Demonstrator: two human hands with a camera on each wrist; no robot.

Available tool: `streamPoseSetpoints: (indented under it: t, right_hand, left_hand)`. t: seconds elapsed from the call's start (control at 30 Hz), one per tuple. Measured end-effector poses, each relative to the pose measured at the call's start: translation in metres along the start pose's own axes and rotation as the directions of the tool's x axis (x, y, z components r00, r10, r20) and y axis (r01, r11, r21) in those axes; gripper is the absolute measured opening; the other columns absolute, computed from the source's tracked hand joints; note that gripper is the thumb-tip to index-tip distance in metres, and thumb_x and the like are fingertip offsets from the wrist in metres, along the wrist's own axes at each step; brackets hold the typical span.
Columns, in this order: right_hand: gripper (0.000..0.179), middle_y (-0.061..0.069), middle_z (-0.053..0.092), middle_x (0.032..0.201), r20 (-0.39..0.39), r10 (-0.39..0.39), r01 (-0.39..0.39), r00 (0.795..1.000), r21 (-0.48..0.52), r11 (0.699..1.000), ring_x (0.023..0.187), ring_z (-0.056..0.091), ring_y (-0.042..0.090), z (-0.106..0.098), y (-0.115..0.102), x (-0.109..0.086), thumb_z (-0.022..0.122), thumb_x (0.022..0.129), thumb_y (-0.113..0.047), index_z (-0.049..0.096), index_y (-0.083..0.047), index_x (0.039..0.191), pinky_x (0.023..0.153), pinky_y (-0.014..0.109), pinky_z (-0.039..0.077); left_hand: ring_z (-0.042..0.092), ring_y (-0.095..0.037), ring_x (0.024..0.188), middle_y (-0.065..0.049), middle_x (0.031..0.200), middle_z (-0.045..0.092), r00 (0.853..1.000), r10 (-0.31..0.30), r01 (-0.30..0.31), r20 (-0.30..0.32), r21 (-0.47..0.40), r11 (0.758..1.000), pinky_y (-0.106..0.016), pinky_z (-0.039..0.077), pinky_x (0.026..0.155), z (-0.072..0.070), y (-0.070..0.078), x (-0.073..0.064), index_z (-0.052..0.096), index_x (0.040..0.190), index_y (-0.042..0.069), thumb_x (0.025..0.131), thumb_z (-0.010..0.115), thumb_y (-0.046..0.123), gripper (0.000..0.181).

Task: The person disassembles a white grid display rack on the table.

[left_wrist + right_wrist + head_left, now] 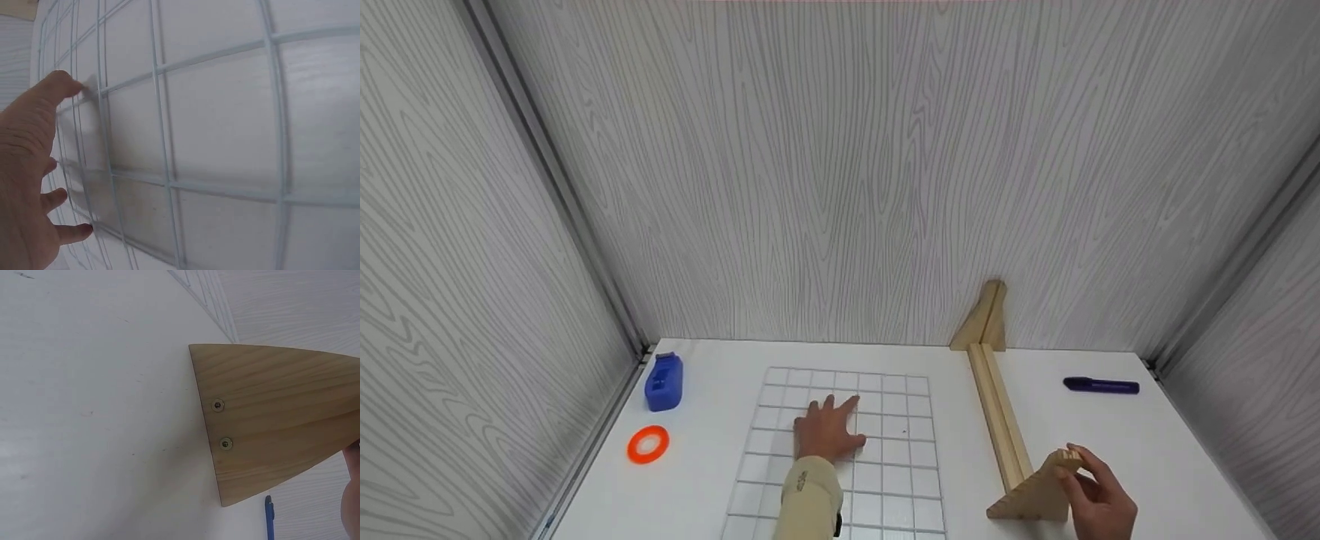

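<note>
My left hand (826,433) lies with its fingers spread over a white wire grid panel (885,448) that is flat on the table. In the left wrist view the fingertips of this hand (34,169) are right at the wires. My right hand (1099,499) pinches the narrow top of the near end piece of a wooden stand (1039,491). That end piece stands upright; two screws show on its broad face (270,416) in the right wrist view. A long grooved wooden bar (997,409) runs back from it to a matching far end piece (982,319) at the rear wall.
To the left stand a blue tape dispenser (664,382) and, in front of it, an orange ring (648,445). A dark blue marker (1101,385) lies at the right. Wood-patterned panels (825,187) enclose the white table (697,450) at the back and sides.
</note>
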State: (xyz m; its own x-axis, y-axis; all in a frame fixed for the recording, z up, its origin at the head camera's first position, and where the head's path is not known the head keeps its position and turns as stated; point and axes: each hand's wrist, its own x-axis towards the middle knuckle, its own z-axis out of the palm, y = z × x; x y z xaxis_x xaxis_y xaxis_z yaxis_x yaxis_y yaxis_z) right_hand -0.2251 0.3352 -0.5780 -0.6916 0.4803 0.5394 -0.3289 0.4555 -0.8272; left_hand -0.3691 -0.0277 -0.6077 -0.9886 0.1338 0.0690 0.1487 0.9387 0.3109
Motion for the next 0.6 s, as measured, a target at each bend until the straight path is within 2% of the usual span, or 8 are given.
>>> streamPoseSetpoints:
  t: [0.13,0.23,0.43,0.6]
  right_hand:
    - [0.043,-0.025,0.069,0.109,0.009,0.009,-0.009,1.0,0.003,1.0,0.082,0.07,-0.009,-0.001,0.0,0.003,0.072,0.08,0.019,0.068,0.008,0.122,0.07,0.008,0.055]
    - [0.044,-0.025,0.069,0.108,0.031,0.019,-0.019,0.999,-0.009,1.0,0.083,0.07,-0.011,-0.002,0.002,0.006,0.072,0.081,0.018,0.068,0.006,0.124,0.07,0.008,0.055]
    - [0.042,-0.025,0.068,0.11,0.093,0.012,-0.009,0.996,-0.04,0.999,0.099,0.066,-0.01,-0.009,0.002,0.017,0.065,0.091,0.01,0.064,0.001,0.132,0.077,0.005,0.052]
    - [0.039,-0.019,0.069,0.119,0.189,-0.009,0.023,0.982,-0.077,0.997,0.101,0.067,-0.01,-0.013,-0.008,0.045,0.056,0.101,-0.001,0.06,-0.007,0.139,0.081,0.005,0.051]
  left_hand:
    - [0.048,-0.049,0.136,-0.018,0.153,0.05,0.996,0.026,-0.021,-0.083,0.06,0.998,-0.072,0.044,0.099,-0.01,-0.007,0.007,0.048,0.151,0.034,0.08,0.07,0.07,0.083]
    - [0.039,-0.051,0.143,-0.017,0.16,0.041,0.991,0.022,-0.009,-0.132,0.103,0.995,-0.076,0.035,0.106,-0.027,-0.011,0.016,0.041,0.155,0.036,0.078,0.063,0.079,0.091]
    - [0.025,-0.048,0.152,-0.012,0.168,0.026,0.991,-0.022,0.045,-0.129,0.179,0.983,-0.076,0.022,0.114,-0.073,-0.011,0.033,0.028,0.159,0.041,0.078,0.055,0.086,0.096]
    - [0.021,-0.045,0.155,-0.011,0.17,0.022,0.99,-0.02,0.052,-0.14,0.23,0.972,-0.076,0.02,0.116,-0.102,-0.006,0.045,0.025,0.16,0.042,0.079,0.05,0.088,0.096]
